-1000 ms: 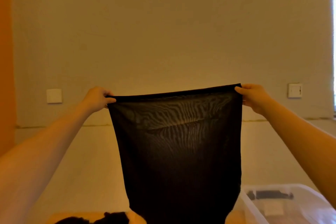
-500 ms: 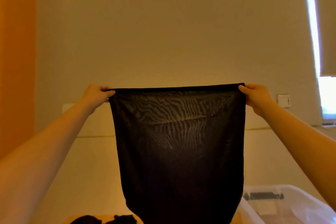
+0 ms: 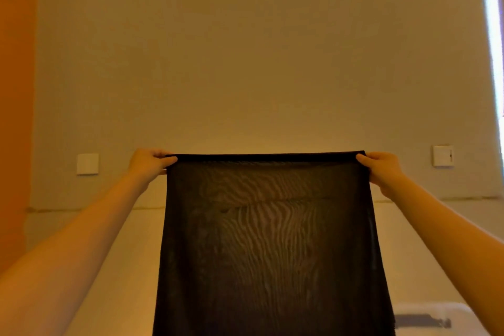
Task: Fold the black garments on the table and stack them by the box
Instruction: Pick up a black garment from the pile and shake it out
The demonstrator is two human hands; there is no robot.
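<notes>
Sheer black knit garment [image 3: 267, 243] hung taut, left of the clear plastic box [image 3: 436, 319]; left hand [image 3: 150, 162] and right hand [image 3: 381, 166] each pinched a top corner. Risk: thin fabric slipping, fold skewing.

Sheer black garment [image 3: 268, 248], hanging upright and spread flat, top hem taut and level

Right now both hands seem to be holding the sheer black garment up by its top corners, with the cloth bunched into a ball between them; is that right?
Not quite. In the head view the left hand and right hand do pinch the top corners, but the black garment is stretched taut between them and hangs flat, not bunched into a ball.
</notes>
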